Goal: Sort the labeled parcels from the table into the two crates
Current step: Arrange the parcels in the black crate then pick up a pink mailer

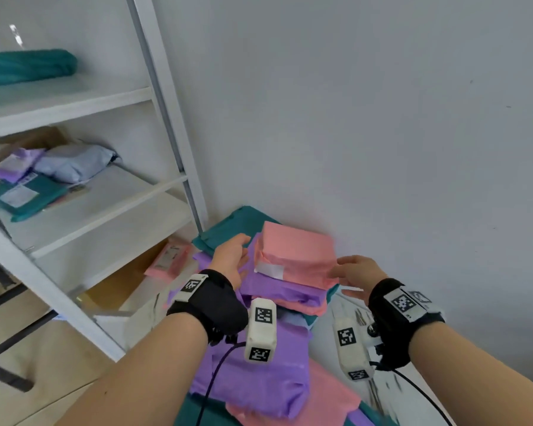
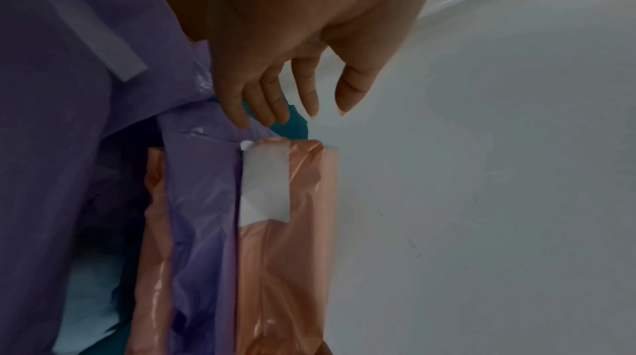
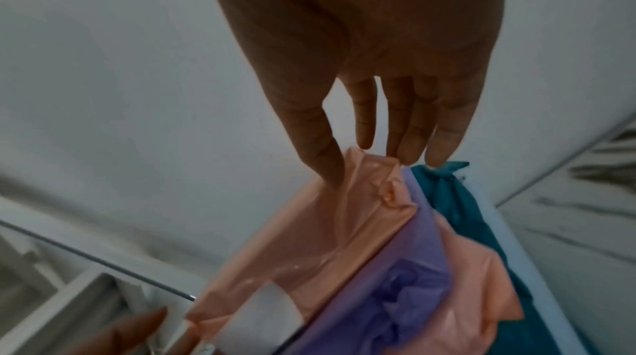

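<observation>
Parcel stack (image 1: 293,272) lies against wall (image 1: 382,118), right of shelving (image 1: 83,210).

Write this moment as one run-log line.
left hand: open, beside pile | right hand: open, fingertips at pink parcel corner | parcel: atop purple parcel, not lifted

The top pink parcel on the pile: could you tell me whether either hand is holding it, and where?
Neither holds it yet. The right hand touches the pink parcel at its right corner with straight fingers; the left hand hovers open by its left end.
</observation>
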### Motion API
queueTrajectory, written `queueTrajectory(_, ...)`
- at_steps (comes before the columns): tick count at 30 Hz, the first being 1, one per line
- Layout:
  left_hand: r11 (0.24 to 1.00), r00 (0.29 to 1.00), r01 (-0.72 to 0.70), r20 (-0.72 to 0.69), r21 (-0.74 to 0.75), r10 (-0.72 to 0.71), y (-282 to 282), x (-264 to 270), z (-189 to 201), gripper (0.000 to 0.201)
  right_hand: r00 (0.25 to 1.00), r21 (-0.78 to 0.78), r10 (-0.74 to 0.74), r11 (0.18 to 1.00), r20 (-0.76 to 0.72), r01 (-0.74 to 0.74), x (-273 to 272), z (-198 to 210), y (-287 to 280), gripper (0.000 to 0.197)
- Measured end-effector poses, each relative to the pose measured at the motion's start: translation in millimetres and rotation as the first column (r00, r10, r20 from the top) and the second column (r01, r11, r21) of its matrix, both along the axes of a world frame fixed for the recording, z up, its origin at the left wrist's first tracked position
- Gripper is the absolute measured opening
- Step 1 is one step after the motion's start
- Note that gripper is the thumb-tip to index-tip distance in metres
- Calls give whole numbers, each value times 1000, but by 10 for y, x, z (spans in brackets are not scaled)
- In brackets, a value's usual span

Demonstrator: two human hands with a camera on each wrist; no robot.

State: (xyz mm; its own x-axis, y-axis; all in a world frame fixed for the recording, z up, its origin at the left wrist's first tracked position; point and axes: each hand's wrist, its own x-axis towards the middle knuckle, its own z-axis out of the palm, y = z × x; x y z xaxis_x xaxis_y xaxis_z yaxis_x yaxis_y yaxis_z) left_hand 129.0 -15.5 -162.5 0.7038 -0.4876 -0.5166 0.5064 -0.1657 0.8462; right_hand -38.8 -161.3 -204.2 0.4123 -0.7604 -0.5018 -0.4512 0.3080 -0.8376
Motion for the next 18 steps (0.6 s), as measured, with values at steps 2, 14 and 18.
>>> queueTrajectory(2,1000,999,30,-24,-2,-30,-79,53,-21,14,996,-35,49,998,-71,-51,15,-40,-48,44)
queueTrajectory(14,975,977,207,-35,-84,-211,-228,174,117,13,990,-389,-143,913,-11,127,30,255,-76,21)
queueTrajectory(18,954,958,286,59,-93,-282,-266,117,294,30,958,-311,-255,907,130,284,-3,628,-90,17)
